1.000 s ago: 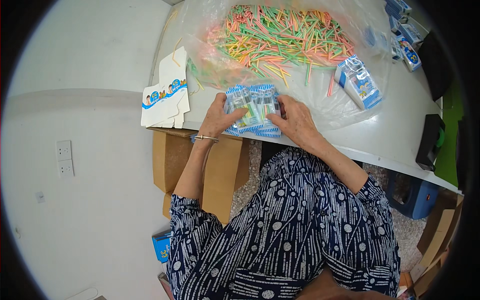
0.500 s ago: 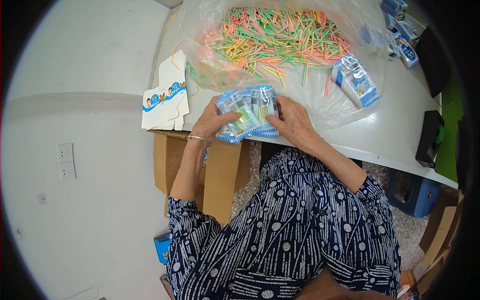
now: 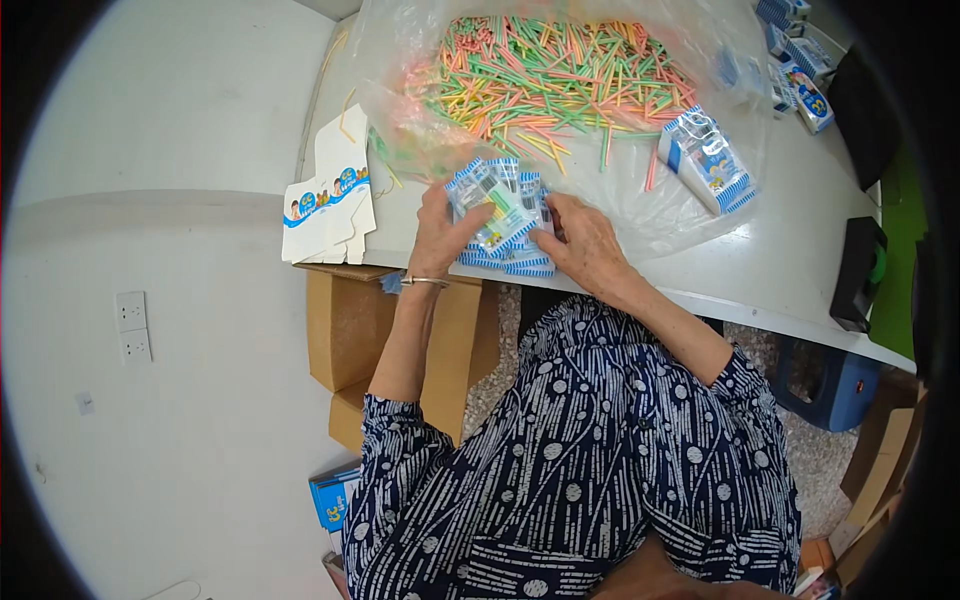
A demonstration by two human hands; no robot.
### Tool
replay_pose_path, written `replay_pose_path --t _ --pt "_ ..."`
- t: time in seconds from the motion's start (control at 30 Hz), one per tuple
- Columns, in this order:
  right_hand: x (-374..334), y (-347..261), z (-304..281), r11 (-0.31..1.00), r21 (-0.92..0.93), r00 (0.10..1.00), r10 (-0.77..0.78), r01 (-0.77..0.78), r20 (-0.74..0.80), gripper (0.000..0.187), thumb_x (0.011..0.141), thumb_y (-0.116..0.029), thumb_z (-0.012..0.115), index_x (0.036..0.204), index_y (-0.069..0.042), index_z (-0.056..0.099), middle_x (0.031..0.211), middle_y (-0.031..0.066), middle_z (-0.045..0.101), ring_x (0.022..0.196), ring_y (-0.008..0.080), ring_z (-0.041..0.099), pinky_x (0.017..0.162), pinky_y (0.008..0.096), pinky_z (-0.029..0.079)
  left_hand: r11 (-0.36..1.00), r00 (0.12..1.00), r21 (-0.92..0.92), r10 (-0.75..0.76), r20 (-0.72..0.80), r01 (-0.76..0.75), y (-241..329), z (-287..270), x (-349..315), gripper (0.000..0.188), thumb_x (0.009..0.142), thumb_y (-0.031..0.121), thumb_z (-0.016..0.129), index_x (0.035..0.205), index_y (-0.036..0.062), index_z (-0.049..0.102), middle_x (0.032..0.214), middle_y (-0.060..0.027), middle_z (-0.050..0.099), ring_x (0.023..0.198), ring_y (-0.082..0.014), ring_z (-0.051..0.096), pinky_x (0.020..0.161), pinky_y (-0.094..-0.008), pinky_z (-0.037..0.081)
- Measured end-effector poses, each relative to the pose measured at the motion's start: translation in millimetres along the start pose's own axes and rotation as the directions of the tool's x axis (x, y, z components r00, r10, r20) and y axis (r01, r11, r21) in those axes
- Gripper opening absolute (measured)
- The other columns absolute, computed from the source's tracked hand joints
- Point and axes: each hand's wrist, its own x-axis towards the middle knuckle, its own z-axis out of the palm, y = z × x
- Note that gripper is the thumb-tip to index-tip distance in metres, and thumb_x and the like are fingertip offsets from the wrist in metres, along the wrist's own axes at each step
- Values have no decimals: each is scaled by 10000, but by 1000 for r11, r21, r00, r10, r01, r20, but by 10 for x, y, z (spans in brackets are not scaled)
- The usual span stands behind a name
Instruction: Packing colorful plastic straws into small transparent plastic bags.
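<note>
My left hand (image 3: 440, 230) and my right hand (image 3: 585, 245) hold a small blue-and-white striped packet (image 3: 497, 205) between them at the near edge of the white table (image 3: 780, 270). The packet is clear in the middle and shows coloured sticks inside. Under it lies a stack of similar striped packets (image 3: 510, 262). Just beyond, a large clear plastic bag (image 3: 640, 215) holds a heap of pink, green, yellow and orange sticks (image 3: 560, 85).
A flat white-and-blue carton blank (image 3: 330, 195) overhangs the table's left edge. A filled blue-and-white box (image 3: 705, 160) lies on the bag; more boxes (image 3: 800, 85) sit at the far right. Brown cardboard boxes (image 3: 345, 330) stand under the table, a dark object (image 3: 858, 275) at the right.
Both hands have lifted and tilted the top packet from the stack, bringing it slightly farther from me toward the stick heap.
</note>
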Motion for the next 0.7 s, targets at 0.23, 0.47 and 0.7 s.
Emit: replay_pose_path --t 0.23,0.47,0.7 --pt "10 -46 -34 994 47 994 96 -98 53 406 877 -288 615 1066 63 543 823 199 597 689 286 580 650 384 456 995 998 71 -66 -21 67 71 127 -112 701 802 167 718 1347 -19 318 1206 -134 516 1087 -184 532 866 -301 474" --pt "-18 -202 1 962 182 979 198 -204 48 465 899 -328 593 1134 63 500 928 201 599 793 258 582 700 357 453 981 1000 -196 5 -4 -6 67 360 -169 806 784 116 720 1383 -49 207 1272 -177 465 1137 -222 509 937 -325 450" --pt "3 17 141 621 720 949 248 -309 193 472 875 -140 656 1246 11 407 1153 99 551 1036 146 543 911 286 451 970 997 -233 69 -27 -73 105 430 -201 823 778 53 706 1404 -40 179 1314 -180 420 1194 -232 466 994 -336 412"
